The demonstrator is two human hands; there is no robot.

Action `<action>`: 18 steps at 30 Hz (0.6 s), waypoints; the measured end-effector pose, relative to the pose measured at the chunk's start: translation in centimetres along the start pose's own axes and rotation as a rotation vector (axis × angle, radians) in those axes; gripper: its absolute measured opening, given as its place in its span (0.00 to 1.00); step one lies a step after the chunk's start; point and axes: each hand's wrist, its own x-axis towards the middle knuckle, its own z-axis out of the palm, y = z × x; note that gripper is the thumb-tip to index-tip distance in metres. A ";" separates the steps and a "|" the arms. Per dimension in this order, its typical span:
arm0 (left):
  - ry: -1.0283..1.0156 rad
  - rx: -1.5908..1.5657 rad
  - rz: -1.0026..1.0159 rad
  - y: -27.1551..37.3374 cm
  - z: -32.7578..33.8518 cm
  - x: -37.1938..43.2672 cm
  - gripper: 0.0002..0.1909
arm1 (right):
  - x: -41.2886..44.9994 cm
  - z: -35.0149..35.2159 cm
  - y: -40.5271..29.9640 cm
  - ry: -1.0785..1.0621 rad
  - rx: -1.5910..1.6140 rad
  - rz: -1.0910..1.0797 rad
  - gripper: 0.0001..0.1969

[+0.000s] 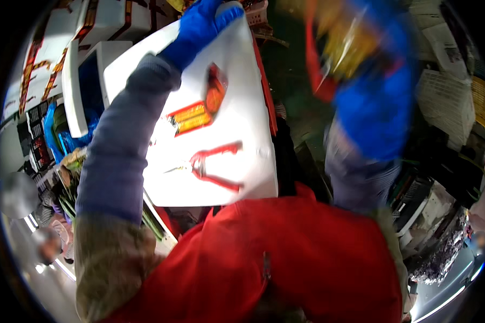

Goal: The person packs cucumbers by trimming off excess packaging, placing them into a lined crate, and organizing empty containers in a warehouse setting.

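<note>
My left hand (200,26), in a blue glove, is at the far end of a white surface (242,113), its thumb spread; the fingertips run past the top of the view, so its grip is hidden. To the right, my blue-gloved right hand (376,113) is raised and blurred by motion. It holds a red and yellow object (347,44) with a shiny clear part; its exact kind is too blurred to tell. On the white surface lie a red and yellow printed piece (192,118) and, adjoining it, a darker red piece (216,89). Closer to me rest red-handled snips (200,165), handles spread, blades pointing left.
White foam boxes (105,16) with red and yellow tape stand at the upper left. An open white box (74,93) is beside the surface. Blue plastic bags (60,133) lie left. A pink basket (256,14) is beyond the far end. More white boxes (444,101) stand right.
</note>
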 end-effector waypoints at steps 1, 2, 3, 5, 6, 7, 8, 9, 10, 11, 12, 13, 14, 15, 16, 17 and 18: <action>0.068 -0.558 -0.136 -2.5 -1.0 -0.4 0.34 | 2.1 0.4 -3.8 -0.073 -0.096 -0.132 0.13; 0.084 -0.563 -0.094 -0.1 -2.5 -0.2 0.34 | 4.1 0.5 -7.0 -0.106 -0.193 -0.252 0.13; -0.053 -0.847 -0.145 4.0 -4.0 -0.9 0.33 | 5.7 0.6 -10.1 -0.119 -0.289 -0.381 0.12; -0.164 -1.132 -0.103 7.4 -6.7 -3.2 0.33 | 8.1 2.4 -15.4 -0.156 -0.405 -0.586 0.11; -0.167 -1.270 -0.167 9.8 -8.0 -5.1 0.33 | 9.0 3.2 -17.3 -0.167 -0.447 -0.651 0.10; -0.170 -1.408 -0.221 12.5 -9.4 -6.9 0.33 | 9.8 4.1 -19.2 -0.175 -0.487 -0.714 0.10; -0.192 -1.189 -0.159 14.3 -11.0 -8.2 0.37 | 10.6 5.0 -20.6 -0.178 -0.520 -0.770 0.09; -0.210 -0.977 -0.109 15.4 -12.5 -9.7 0.42 | 10.8 5.9 -21.8 -0.171 -0.556 -0.804 0.09; -0.085 -0.810 -0.098 15.8 -13.3 -10.9 0.37 | 11.5 6.2 -22.4 -0.163 -0.586 -0.838 0.08; -0.012 -0.751 -0.157 16.8 -14.4 -11.9 0.31 | 12.0 6.2 -22.7 -0.146 -0.620 -0.864 0.08; 0.037 -0.584 -0.203 16.1 -14.8 -13.7 0.29 | 13.1 7.9 -21.6 -0.169 -0.610 -0.895 0.07; 0.076 -0.422 -0.251 14.9 -14.5 -15.5 0.28 | 14.8 9.0 -19.7 -0.189 -0.600 -0.920 0.07; 0.013 -0.135 -0.278 14.7 -12.9 -16.3 0.29 | 15.7 8.9 -17.6 -0.187 -0.615 -0.935 0.07; -0.058 0.151 -0.302 14.8 -10.2 -16.5 0.30 | 16.3 8.4 -15.0 -0.203 -0.560 -0.874 0.06; -0.015 0.242 -0.202 15.1 -7.3 -16.5 0.32 | 16.5 7.6 -11.6 -0.240 -0.141 -0.568 0.07; 0.028 0.336 -0.111 15.2 -4.2 -16.3 0.33 | 17.6 6.3 -9.0 -0.247 -0.046 -0.365 0.08; 0.046 0.480 -0.073 14.9 -1.6 -16.1 0.33 | 17.0 6.6 -6.9 -0.171 0.071 -0.269 0.07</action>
